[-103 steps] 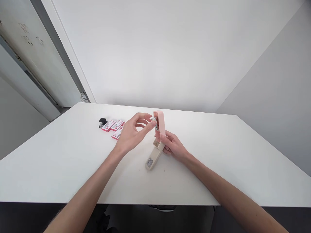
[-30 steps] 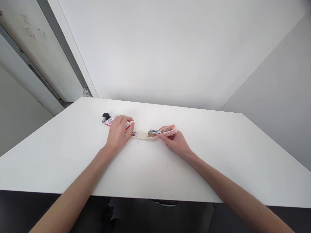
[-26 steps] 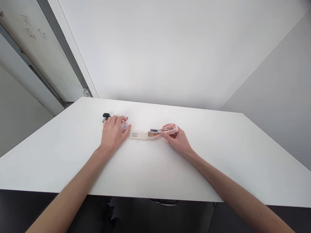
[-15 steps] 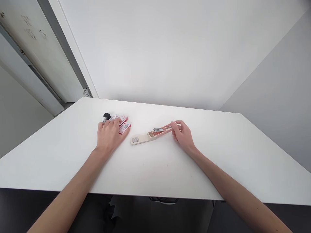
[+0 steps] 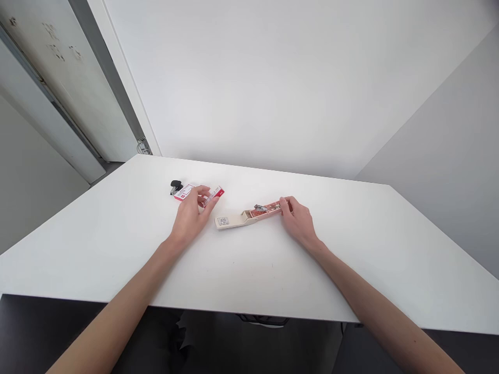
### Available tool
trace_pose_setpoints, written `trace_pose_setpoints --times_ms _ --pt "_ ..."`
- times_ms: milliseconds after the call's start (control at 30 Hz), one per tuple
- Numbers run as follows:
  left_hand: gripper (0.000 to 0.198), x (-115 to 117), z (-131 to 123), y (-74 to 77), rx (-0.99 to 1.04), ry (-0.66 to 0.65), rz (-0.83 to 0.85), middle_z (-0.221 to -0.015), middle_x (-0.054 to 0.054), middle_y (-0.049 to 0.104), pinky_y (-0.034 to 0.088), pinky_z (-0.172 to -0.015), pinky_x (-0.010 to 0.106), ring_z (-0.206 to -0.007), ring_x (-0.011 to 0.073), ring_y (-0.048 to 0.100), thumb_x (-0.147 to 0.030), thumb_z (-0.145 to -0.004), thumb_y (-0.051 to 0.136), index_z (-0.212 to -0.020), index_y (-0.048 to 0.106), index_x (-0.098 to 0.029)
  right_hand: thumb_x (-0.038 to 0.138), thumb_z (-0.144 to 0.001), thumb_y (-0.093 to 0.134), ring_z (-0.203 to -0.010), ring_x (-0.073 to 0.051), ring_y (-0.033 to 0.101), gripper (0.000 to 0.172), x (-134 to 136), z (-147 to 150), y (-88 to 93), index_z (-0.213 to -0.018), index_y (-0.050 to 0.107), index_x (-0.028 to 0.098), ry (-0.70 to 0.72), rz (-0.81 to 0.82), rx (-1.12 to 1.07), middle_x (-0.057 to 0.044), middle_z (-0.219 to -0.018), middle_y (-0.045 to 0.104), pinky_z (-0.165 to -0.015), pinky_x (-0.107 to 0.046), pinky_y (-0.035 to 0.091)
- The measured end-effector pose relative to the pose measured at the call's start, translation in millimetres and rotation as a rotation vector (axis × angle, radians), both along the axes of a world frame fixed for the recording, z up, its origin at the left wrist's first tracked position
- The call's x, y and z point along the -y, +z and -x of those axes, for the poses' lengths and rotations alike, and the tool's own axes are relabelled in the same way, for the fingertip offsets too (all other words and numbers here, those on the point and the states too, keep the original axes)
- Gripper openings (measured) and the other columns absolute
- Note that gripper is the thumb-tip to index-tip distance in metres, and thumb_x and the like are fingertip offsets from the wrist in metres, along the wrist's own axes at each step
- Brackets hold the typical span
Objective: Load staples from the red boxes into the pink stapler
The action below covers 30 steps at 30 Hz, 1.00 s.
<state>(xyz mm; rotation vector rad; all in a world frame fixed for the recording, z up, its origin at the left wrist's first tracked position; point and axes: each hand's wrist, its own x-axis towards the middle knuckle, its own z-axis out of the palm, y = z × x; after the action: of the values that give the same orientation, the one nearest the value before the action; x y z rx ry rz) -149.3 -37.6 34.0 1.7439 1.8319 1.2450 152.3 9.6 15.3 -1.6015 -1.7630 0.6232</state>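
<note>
My left hand [image 5: 191, 213] pinches a small red-and-white box [image 5: 214, 196] between thumb and fingers. Behind its fingers another red-and-white box [image 5: 184, 192] lies on the table, partly covered by the hand. Right of these rests a long, narrow cream-and-pink hinged case [image 5: 233, 221], folded open, with a square printed patch on its cream end. A silver metal piece [image 5: 260, 208] sits on the pink, tray-like half. My right hand [image 5: 298, 218] grips the far right end of that pink half between thumb and fingers.
A small black-and-silver object [image 5: 176, 187] stands left of the boxes; its kind is unclear. The white table [image 5: 249, 280] meets a white wall [image 5: 249, 88] at the back. Cables [image 5: 143, 147] hang beyond the table's back left corner.
My left hand has picked one red-and-white box from the group and moved it right, toward the cream-and-pink case. The silver piece sits at a different angle. My right hand keeps its grip.
</note>
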Motion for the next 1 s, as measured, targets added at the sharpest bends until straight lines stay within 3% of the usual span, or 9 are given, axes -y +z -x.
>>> trace_pose_setpoints --times_ms 167,300,400,533,800,1000 --pt "0.046 -7.5 -0.8 3.4 0.695 -0.119 0.069 -0.112 0.010 0.074 0.061 -0.095 0.041 -0.087 0.0187 0.075 -0.060 -0.099 0.059 -0.114 0.064 -0.017 0.059 -0.107 0.032 -0.082 -0.024 0.063 0.046 1.0 -0.3 -1.4 -0.091 0.061 0.027 0.014 -0.026 0.083 -0.003 -0.086 0.072 -0.074 -0.035 0.041" --pt "0.037 -8.2 1.4 7.5 0.992 -0.179 0.119 -0.110 0.012 0.075 0.060 -0.105 0.044 -0.096 0.0212 0.078 -0.049 -0.099 0.066 -0.111 0.067 -0.015 0.056 -0.107 0.035 -0.092 -0.024 0.063 0.043 0.5 -0.8 -4.0 -0.088 0.060 0.026 0.024 -0.071 0.127 -0.004 -0.097 0.073 -0.077 -0.035 0.040" --pt "0.038 -6.2 1.5 9.4 1.065 -0.233 0.119 -0.110 0.008 0.075 0.058 -0.110 0.047 -0.101 0.0238 0.079 -0.045 -0.096 0.072 -0.124 0.065 -0.019 0.053 -0.107 0.037 -0.094 -0.024 0.063 0.041 -0.2 -1.1 -5.5 -0.087 0.060 0.026 0.023 -0.082 0.145 -0.004 -0.101 0.073 -0.077 -0.035 0.040" --pt "0.055 -4.8 1.1 9.9 1.082 -0.269 0.099 -0.110 0.002 0.074 0.057 -0.112 0.052 -0.098 0.0228 0.080 -0.043 -0.095 0.074 -0.143 0.051 -0.033 0.052 -0.107 0.038 -0.096 -0.024 0.062 0.039 -1.0 -1.4 -7.1 -0.087 0.060 0.026 0.019 -0.082 0.163 -0.004 -0.103 0.073 -0.077 -0.036 0.040" --pt "0.043 -5.4 1.2 9.7 1.084 -0.221 0.082 -0.102 0.001 0.077 0.056 -0.111 0.051 -0.094 0.0228 0.081 -0.043 -0.090 0.079 -0.119 0.052 -0.027 0.052 -0.107 0.038 -0.100 -0.026 0.062 0.039 -1.4 -2.6 -8.7 -0.088 0.060 0.026 0.026 -0.089 0.173 -0.005 -0.101 0.073 -0.079 -0.037 0.041" --pt "0.036 -5.9 1.3 9.7 1.055 -0.178 0.063 -0.103 0.001 0.077 0.063 -0.098 0.044 -0.090 0.0204 0.079 -0.044 -0.089 0.080 -0.105 0.053 -0.025 0.053 -0.107 0.039 -0.103 -0.026 0.062 0.039 -1.5 -2.4 -8.7 -0.089 0.061 0.026 0.018 -0.090 0.177 -0.006 -0.103 0.073 -0.080 -0.038 0.041"
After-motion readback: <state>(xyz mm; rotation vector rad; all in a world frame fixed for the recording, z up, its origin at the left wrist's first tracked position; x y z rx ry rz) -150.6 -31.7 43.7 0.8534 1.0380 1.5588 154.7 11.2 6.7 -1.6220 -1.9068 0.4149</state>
